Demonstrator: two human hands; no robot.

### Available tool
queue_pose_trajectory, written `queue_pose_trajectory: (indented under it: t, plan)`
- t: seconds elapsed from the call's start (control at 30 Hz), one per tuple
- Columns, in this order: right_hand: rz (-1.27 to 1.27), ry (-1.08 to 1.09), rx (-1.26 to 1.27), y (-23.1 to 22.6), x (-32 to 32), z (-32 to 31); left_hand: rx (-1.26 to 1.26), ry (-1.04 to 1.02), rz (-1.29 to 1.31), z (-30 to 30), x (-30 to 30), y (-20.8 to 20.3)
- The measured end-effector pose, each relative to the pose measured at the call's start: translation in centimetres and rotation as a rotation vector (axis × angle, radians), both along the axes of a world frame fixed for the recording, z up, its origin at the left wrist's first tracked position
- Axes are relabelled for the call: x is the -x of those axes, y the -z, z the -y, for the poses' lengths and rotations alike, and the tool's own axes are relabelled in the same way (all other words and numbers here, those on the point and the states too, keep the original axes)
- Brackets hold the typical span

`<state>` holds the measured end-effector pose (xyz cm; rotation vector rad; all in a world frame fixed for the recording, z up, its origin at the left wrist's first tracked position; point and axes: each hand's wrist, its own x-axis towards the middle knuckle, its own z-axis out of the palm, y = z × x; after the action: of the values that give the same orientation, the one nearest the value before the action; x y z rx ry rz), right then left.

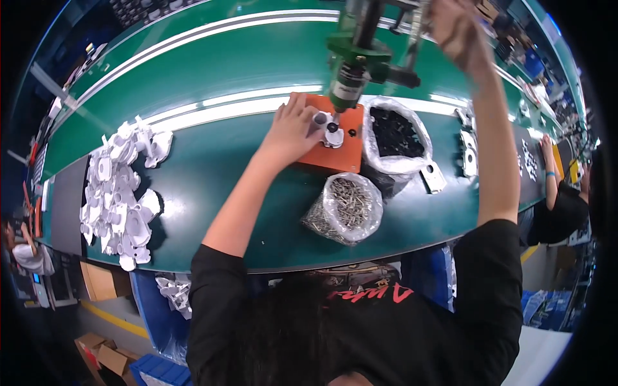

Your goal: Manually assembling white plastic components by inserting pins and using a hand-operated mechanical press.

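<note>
My left hand point(296, 128) lies on an orange fixture block point(315, 158), its thumb and index finger closed against a small white plastic part point(333, 138). A round black piece point(332, 127) sits on that part, directly under the tip of a green hand press point(348, 83). Whether the tip touches it, I cannot tell. Raised at the upper right, my right hand point(457, 32) is beside the press's metal lever rod point(415, 45). Motion smears its fingers, so its grip does not show.
A bag of black parts point(394, 132) stands right of the fixture, a bag of metal screws or pins point(351, 202) in front. White plastic parts point(122, 199) are heaped at left; more point(468, 151) lie at right, near a white plate point(432, 177). Another person point(559, 199) works at far right.
</note>
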<state>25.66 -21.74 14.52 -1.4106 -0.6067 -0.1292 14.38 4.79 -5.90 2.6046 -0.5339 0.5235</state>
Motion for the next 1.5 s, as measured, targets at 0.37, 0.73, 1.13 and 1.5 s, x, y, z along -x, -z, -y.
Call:
queue_pose_trajectory:
  t: [0.37,0.73,1.13,1.5]
  plan:
    - [-0.064,0.283,0.891,11.2,9.4,9.5,-0.087,-0.252,-0.289,-3.0,2.1,-7.3]
    - [-0.048,0.595,1.228,22.2,16.3,15.2,-0.309,-0.73,-0.026,-13.8,9.1,-1.2]
    - [0.244,0.964,1.063,25.1,15.2,18.8,0.224,-0.241,-0.36,-7.8,10.9,-7.2]
    - [-0.158,1.221,1.599,28.2,11.8,28.1,-0.126,-0.934,-0.136,-15.6,7.8,1.7]
